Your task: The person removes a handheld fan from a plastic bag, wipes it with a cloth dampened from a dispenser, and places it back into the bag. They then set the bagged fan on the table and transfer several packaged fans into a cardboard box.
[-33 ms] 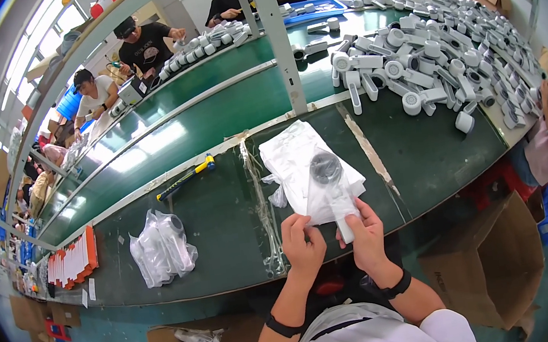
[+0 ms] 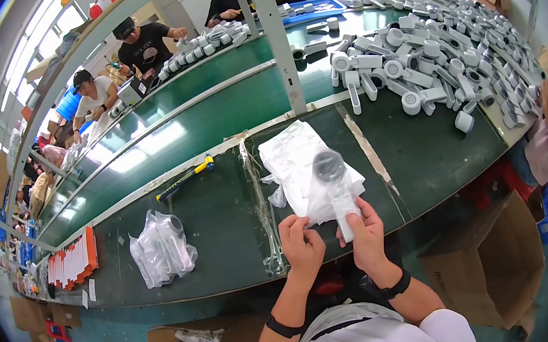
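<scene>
My right hand (image 2: 367, 236) grips the white handle of a handheld device with a round dark head (image 2: 328, 166). A clear plastic bag (image 2: 320, 210) covers the device, which points away from me over the table. Curled fingers of my left hand (image 2: 302, 241) pinch the bag's near left corner. Beneath the device lies a stack of white plastic bags (image 2: 285, 152). To the left rest several bagged white devices (image 2: 162, 248) in a bundle. A yellow and black hammer-like tool (image 2: 186, 176) lies beyond them.
A big heap of grey-white handheld devices (image 2: 425, 63) covers the far right. A metal post (image 2: 283, 53) stands at the table's far edge. Orange-edged cards (image 2: 73, 260) sit at left. Open cardboard boxes (image 2: 488, 268) are below. Several people work across the green conveyor (image 2: 211, 107).
The device's round head has shifted slightly to the right and the bag around it has bunched a little. Both hands stay nearly where they were.
</scene>
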Demonstrator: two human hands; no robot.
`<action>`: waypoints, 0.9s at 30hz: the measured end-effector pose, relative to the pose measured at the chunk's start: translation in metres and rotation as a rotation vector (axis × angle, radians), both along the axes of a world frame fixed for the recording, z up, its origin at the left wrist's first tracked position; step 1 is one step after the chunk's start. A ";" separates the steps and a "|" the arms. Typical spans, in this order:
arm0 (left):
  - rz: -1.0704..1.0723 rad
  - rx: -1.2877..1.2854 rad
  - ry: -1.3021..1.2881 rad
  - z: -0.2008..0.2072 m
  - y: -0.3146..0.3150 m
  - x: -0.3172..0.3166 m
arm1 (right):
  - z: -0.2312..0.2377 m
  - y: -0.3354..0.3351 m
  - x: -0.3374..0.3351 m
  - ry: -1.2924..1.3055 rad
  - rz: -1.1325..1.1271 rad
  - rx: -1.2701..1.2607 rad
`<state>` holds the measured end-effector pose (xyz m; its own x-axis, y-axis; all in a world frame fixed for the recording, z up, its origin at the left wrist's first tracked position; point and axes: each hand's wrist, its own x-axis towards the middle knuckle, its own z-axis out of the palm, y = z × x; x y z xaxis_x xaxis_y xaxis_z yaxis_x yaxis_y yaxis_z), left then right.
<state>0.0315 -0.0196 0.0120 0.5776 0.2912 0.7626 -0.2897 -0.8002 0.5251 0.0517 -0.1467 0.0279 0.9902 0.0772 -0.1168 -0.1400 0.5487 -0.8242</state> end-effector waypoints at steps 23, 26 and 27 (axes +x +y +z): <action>-0.680 -1.828 0.503 0.021 0.023 -0.003 | -0.013 0.000 -0.006 -0.367 -0.124 -0.597; -0.496 -1.739 0.443 0.019 0.023 -0.003 | -0.006 -0.002 -0.023 -0.409 -0.200 -0.498; -0.488 -1.699 0.344 0.020 0.022 -0.001 | -0.007 -0.004 -0.031 -0.418 -0.179 -0.416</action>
